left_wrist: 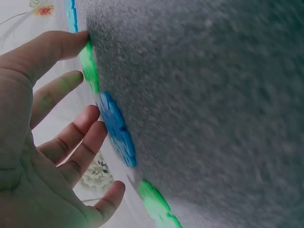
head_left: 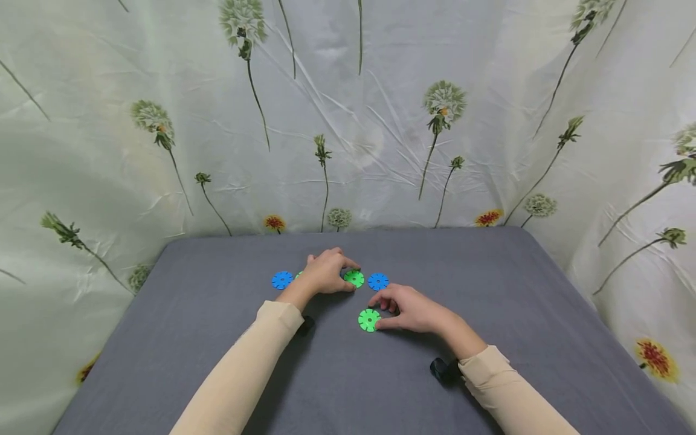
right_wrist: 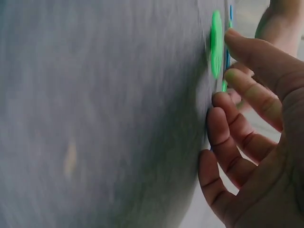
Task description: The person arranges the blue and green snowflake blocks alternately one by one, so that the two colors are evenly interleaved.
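Observation:
Flat, round, notched plastic discs lie on the grey cloth. My left hand reaches over the row, its thumb and index finger at opposite edges of a green disc, pinching it. Beneath that hand's other fingers is a blue disc, hidden in the head view. Nearer to me lies another green disc. My right hand is beside it, thumb near its right edge and index fingertip just beyond its far edge; its other fingers are loosely bent. In the right wrist view a narrow gap shows between thumb and disc.
A blue disc ends the row at the left, with a mostly covered green disc next to it. Another blue disc lies right of the pinched one. The grey table meets a flower-printed curtain at the back.

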The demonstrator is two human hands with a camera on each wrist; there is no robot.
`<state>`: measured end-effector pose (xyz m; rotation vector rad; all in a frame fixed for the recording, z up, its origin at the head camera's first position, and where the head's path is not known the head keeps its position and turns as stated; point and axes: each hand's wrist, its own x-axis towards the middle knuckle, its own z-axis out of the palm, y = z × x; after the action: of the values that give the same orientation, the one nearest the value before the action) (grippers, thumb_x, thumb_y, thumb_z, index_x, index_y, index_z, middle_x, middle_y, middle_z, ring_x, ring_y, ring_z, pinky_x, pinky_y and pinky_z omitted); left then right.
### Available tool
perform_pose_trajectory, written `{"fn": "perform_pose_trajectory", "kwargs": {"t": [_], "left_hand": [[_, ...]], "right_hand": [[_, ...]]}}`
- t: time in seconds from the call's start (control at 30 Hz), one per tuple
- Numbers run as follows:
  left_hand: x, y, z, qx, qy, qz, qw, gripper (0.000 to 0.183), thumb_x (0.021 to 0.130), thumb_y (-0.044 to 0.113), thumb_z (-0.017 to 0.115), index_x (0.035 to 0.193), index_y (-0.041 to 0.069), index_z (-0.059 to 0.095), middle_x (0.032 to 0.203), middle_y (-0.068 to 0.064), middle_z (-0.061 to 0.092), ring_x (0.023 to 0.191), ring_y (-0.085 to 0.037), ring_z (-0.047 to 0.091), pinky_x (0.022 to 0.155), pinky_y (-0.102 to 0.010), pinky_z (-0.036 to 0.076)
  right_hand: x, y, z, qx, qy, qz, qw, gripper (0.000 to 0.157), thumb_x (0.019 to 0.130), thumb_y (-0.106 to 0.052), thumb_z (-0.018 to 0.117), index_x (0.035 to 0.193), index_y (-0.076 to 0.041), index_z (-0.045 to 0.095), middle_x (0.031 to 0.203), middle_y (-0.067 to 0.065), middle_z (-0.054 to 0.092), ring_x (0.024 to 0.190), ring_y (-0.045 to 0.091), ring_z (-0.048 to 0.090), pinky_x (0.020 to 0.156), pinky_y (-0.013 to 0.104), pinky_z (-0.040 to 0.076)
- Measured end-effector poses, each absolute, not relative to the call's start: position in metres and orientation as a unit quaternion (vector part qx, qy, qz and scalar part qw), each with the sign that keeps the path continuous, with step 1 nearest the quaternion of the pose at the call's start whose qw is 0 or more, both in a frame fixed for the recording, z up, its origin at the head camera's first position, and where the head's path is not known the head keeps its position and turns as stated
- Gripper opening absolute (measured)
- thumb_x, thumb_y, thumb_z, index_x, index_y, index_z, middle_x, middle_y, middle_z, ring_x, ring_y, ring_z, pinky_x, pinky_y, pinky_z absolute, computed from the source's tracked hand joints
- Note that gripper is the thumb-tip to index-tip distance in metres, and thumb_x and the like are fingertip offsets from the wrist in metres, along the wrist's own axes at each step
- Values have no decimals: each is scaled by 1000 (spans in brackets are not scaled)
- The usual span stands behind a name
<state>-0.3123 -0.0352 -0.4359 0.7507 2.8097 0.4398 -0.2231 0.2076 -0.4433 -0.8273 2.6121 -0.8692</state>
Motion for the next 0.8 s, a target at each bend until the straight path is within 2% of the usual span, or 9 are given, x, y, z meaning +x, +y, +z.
{"fn": "perform_pose_trajectory", "kwargs": {"t": [0.17,0.3,0.57,0.8], "left_hand": [[-313,-30,-437,268,945,157,106,50,92,45,86,139,34,74,127,-4,63,118,-26,59,100,-61,39],[-316,-26,-440,271,940,176,109,52,90,48,87,139,34,75,125,-3,63,115,-24,58,102,-64,39],[-318,-14,-441,261,940,192,106,50,89,49,88,136,36,76,125,-1,63,113,-21,58,94,-54,34],[-318,-5,-443,257,942,187,105,50,88,51,88,135,39,76,125,-2,62,113,-21,57,90,-51,30]], "right_hand": [[-217,199,-443,-292,907,-275,127,44,93,-34,87,130,-14,75,109,-1,65,94,8,58,85,29,52],[-215,195,-443,-293,911,-265,122,45,91,-34,89,129,-14,75,107,-2,63,91,8,56,83,28,51],[-220,195,-444,-292,908,-272,130,40,88,-30,92,119,-14,74,101,-3,63,88,7,55,82,26,49],[-221,194,-438,-292,895,-290,173,40,85,-25,94,108,-15,63,96,-2,59,85,9,52,80,26,46]]}}
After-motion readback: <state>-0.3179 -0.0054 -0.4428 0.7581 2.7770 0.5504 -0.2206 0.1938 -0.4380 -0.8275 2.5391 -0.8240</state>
